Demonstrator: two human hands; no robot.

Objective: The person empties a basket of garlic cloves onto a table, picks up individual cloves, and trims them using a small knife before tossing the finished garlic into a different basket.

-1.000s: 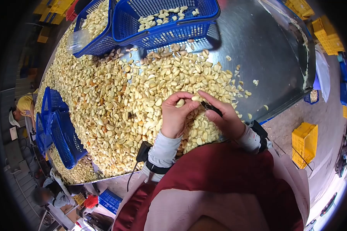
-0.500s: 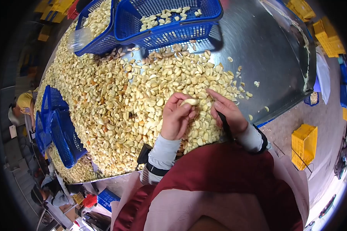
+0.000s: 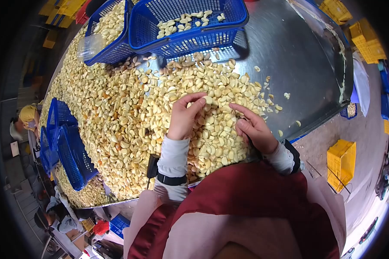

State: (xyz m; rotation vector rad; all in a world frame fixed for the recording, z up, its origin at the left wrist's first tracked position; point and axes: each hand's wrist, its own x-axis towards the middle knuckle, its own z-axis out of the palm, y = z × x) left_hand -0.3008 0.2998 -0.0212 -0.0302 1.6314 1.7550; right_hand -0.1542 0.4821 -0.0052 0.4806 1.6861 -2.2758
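A wide pile of pale, cream-coloured pieces like nuts or cloves [image 3: 116,125] covers much of the metal table. Over it, my left hand [image 3: 185,115] pinches one pale piece [image 3: 208,100] between thumb and forefinger. My right hand [image 3: 256,130] is to the right, its forefinger pointing toward the left hand and the other fingers curled; a dark handle-like object shows under the palm, its far end hidden. Beyond the hands stands a blue basket [image 3: 188,43] with some pieces inside. Left of it, another blue basket [image 3: 112,52] is fuller and holds a clear plastic container [image 3: 90,46].
Blue baskets [image 3: 71,157] rest tilted on the pile at the left. The metal table [image 3: 298,64] has a raised right edge. A yellow crate [image 3: 341,164] stands on the floor at right. Other people [image 3: 28,116] are at the far left and lower left [image 3: 67,222].
My left hand has moved left and away from my body, toward the baskets, with a piece at its fingertips. It is farther from my right hand, which has shifted only slightly.
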